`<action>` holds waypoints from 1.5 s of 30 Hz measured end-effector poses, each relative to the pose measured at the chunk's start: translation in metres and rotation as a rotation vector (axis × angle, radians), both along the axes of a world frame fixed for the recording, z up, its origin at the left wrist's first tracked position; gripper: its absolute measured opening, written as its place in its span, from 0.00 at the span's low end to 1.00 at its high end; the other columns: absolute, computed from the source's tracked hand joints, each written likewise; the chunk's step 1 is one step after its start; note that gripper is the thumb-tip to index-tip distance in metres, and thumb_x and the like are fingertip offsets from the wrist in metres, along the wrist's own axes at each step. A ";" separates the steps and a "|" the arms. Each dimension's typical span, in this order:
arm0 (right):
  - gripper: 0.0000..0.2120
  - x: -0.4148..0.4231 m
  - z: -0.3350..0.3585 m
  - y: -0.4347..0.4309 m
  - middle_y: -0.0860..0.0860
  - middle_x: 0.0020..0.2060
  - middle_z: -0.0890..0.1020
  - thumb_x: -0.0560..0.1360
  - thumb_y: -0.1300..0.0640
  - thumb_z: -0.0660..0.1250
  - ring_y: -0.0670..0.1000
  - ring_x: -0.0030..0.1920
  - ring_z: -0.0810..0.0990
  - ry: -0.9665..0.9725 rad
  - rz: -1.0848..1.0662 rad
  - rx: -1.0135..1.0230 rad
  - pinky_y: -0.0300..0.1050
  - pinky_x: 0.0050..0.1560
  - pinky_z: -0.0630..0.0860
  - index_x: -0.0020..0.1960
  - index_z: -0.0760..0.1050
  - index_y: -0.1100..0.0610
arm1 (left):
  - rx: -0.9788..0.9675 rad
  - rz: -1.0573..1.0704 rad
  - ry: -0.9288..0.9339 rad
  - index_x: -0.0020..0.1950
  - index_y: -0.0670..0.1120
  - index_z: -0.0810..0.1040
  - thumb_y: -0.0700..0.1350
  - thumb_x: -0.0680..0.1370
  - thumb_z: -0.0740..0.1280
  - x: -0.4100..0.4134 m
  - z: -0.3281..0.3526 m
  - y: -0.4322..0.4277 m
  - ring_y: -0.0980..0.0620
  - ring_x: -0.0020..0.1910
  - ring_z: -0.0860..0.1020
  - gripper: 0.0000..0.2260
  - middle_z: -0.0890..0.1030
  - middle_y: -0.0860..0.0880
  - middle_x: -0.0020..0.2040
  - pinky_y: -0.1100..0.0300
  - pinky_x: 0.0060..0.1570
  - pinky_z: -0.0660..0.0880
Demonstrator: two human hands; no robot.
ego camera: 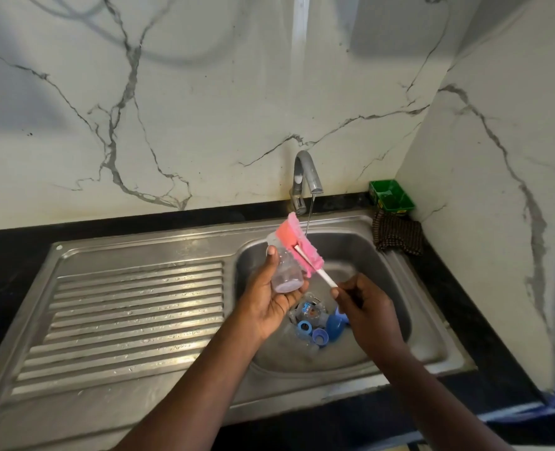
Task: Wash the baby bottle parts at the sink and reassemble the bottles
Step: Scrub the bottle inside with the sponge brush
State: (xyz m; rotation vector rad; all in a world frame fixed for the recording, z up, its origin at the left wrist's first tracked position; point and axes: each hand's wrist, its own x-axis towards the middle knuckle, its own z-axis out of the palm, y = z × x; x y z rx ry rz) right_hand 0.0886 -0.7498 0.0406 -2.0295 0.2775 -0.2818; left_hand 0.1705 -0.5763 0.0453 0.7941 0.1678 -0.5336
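Two grips: left hand (268,299) is wrapping the clear bottle body (287,271) mid-wall, probably light and slippery wet; right hand (364,304) is pinching the sponge brush (305,253) by its handle end.

Above the sink basin (372,255), the left hand (269,299) grips a clear bottle (285,270) and the right hand (365,304) pinches the white handle of a pink sponge brush (297,244), its head against the bottle's upper side. In the basin's bottom lie blue bottle parts (334,324); the tap (305,175) behind it runs thinly.
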 end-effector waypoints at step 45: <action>0.07 -0.030 -0.002 -0.008 0.42 0.33 0.80 0.76 0.58 0.71 0.43 0.33 0.77 -0.130 -0.005 -0.095 0.31 0.34 0.70 0.41 0.75 0.56 | 0.096 -0.084 0.022 0.59 0.43 0.80 0.53 0.84 0.58 -0.018 0.009 -0.013 0.46 0.42 0.83 0.17 0.84 0.40 0.49 0.56 0.37 0.77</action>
